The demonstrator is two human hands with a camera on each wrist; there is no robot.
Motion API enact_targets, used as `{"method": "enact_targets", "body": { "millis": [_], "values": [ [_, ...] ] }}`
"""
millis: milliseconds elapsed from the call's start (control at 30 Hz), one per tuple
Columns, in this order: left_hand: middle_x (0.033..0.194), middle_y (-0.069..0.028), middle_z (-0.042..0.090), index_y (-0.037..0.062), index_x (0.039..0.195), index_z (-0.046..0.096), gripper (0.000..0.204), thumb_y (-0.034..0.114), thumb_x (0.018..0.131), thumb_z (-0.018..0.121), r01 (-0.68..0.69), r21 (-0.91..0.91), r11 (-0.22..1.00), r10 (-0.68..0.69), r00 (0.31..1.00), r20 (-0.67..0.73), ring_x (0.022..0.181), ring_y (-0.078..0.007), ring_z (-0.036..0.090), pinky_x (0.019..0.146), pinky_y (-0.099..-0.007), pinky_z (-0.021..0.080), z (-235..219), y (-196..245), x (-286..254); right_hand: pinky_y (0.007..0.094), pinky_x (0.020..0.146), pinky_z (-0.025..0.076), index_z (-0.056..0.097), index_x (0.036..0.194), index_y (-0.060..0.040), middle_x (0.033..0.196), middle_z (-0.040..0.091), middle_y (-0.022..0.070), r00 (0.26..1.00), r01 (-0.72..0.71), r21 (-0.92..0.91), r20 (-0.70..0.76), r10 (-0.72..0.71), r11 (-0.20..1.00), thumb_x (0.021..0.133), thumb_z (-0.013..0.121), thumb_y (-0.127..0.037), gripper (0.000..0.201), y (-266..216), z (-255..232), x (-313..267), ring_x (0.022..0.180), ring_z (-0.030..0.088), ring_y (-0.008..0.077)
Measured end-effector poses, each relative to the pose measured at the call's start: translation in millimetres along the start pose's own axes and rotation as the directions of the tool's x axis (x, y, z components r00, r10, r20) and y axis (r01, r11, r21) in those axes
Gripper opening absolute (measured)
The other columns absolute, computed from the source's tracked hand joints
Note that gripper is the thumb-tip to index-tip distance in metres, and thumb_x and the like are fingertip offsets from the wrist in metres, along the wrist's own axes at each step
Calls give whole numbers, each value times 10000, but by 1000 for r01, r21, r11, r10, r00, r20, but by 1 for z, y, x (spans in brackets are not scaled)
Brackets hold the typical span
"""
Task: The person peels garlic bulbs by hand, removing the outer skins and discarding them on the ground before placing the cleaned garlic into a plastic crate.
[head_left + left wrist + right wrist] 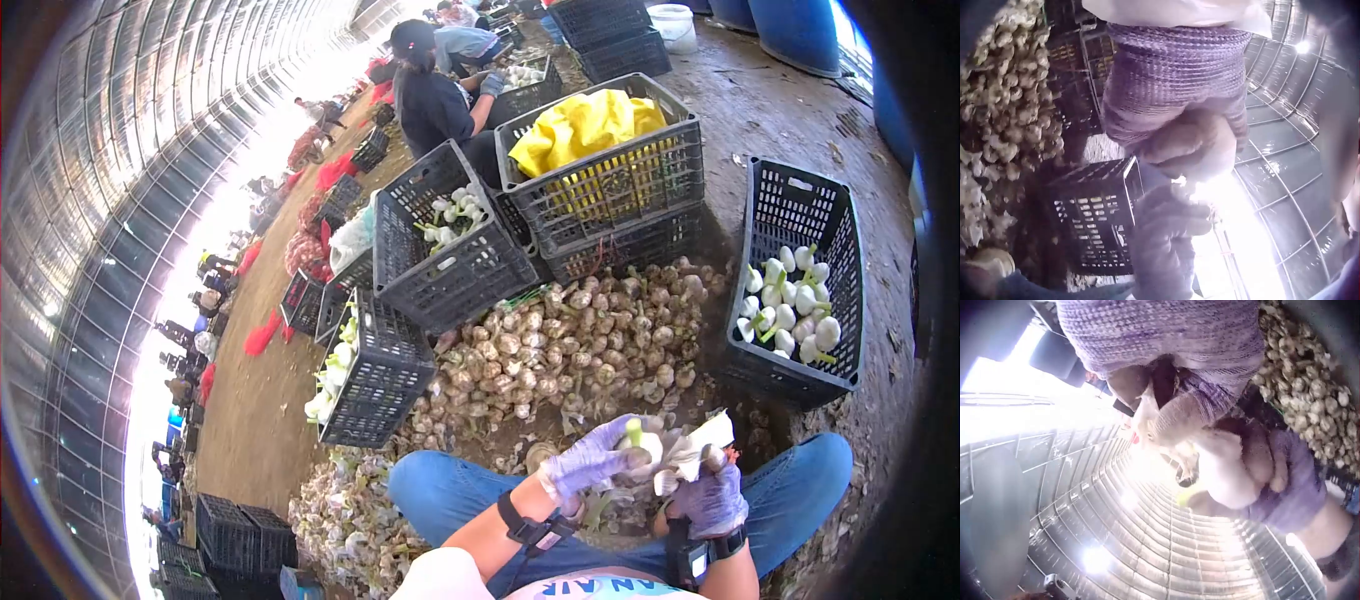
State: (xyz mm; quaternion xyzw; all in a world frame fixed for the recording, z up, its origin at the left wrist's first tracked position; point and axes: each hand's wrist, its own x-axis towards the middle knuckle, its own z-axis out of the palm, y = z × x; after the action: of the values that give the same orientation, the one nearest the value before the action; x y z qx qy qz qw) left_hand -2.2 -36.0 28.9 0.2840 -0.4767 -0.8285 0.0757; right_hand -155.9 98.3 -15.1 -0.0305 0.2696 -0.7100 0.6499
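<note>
In front of the lap, both hands wear purple knit gloves with dark, worn fingertips. The left hand (592, 462) grips a white garlic bulb (1227, 478) whose short green stem end (634, 432) points up. Right beside it, the right hand (712, 498) pinches loose papery garlic skin (708, 440) between thumb and fingers. The skin stands out as pale flaps from the bulb's side in the right wrist view. Glare washes out part of the bulb in the left wrist view, where the left glove (1175, 87) covers its upper side.
A heap of unpeeled garlic (560, 340) lies ahead, with peelings (360, 520) at the left. A black crate (800, 375) of peeled bulbs stands at the right. More crates (375, 385) stand ahead, one bearing yellow cloth (585, 125). Another person (430, 95) sits beyond.
</note>
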Motion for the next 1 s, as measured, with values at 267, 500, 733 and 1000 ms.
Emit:
{"method": "enact_targets", "body": {
  "millis": [267,500,733,1000],
  "values": [
    [1108,-62,593,17,1187,537,526,291,773,711,-170,328,929,236,956,-174,1028,-153,548,898,-294,438,-17,-26,9,441,881,451,479,1136,-39,1058,570,132,969,187,72,-176,-172,980,855,566,-249,361,-1,-25,19,989,553,293],
    [1036,-75,620,-1,1130,552,516,255,730,755,-384,16,923,364,858,-363,941,-168,594,844,-299,480,-1,1,-3,336,849,447,510,1157,-48,1127,541,119,945,261,-446,-63,-321,856,811,634,-206,400,-40,-25,5,992,548,202],
    [1042,-64,573,-2,1045,617,487,299,694,769,-438,302,847,525,779,-342,919,-165,588,796,-279,479,1,-11,3,323,838,454,596,1058,-10,1061,591,149,894,350,-860,188,-407,372,755,666,-104,325,-22,26,2,983,577,244],
    [914,-62,618,73,965,667,293,92,686,754,-22,-269,963,-86,920,-382,833,-168,603,692,-286,503,23,6,4,361,709,492,632,954,-14,863,637,156,875,307,-939,214,-434,155,710,680,-103,264,-9,30,15,802,621,313]
  ]
}}
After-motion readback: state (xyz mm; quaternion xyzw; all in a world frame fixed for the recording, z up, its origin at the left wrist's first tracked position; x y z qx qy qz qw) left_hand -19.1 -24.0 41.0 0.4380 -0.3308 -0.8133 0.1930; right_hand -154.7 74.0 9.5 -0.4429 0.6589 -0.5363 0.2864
